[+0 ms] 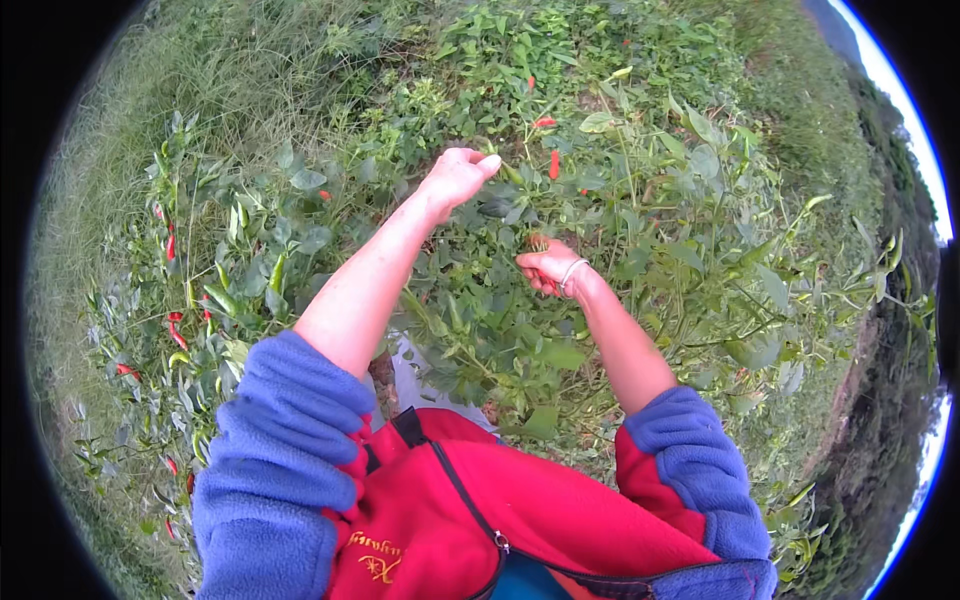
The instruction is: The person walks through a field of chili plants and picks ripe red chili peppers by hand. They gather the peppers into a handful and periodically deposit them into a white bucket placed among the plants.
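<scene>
My left hand (459, 178) reaches forward into the chili plants with thumb and fingers close together. A green chili pepper (513, 174) hangs just right of its thumb tip; whether the fingers grip a stem there is hidden. Lower and to the right, my right hand (553, 268), with a pale bracelet (574, 270) at the wrist, is closed around a bunch of red chili peppers (546, 285). Their thin stems (538, 243) stick out above the thumb. A red chili pepper (554, 164) hangs between and beyond the hands, with another red chili (544, 121) farther out.
Chili plants with red and green peppers (277, 274) stand at the left, and leafy chili branches (750, 259) spread at the right. Tall grass (247, 75) grows at the far left. A whitish sheet-like thing (409, 367) shows below the foliage, close to my red jacket (442, 510).
</scene>
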A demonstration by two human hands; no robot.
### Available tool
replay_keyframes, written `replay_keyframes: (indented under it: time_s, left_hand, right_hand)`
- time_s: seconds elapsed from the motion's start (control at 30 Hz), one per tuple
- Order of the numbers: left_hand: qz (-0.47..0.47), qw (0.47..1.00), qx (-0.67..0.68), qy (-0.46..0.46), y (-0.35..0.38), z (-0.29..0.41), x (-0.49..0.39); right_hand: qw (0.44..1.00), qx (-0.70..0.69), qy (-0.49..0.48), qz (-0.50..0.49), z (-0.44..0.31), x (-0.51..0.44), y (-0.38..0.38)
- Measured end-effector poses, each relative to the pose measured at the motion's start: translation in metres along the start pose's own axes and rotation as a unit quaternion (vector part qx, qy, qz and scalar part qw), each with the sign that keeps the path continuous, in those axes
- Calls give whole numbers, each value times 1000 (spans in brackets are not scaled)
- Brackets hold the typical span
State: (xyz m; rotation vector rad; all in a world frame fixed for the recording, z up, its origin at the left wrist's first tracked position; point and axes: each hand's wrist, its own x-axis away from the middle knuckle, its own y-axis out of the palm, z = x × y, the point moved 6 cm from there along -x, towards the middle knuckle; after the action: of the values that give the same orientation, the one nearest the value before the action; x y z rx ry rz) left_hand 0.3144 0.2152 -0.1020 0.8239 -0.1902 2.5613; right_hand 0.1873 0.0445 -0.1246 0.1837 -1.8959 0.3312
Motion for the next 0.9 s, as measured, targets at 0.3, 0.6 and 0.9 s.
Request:
replay_keyframes:
  time_s: [0.3,0.6,0.9]
  left_hand:
    - [-100,981,118,-114,3,-36,-9]
    - [-106,951,271,-100,8,-52,5]
    - [-95,945,304,-74,20,-46,19]
  right_hand:
    - [990,116,-37,-71,1,22,52]
    - [794,448,-407,54,-12,19,44]
    - [892,292,-316,141,-127,74,16]
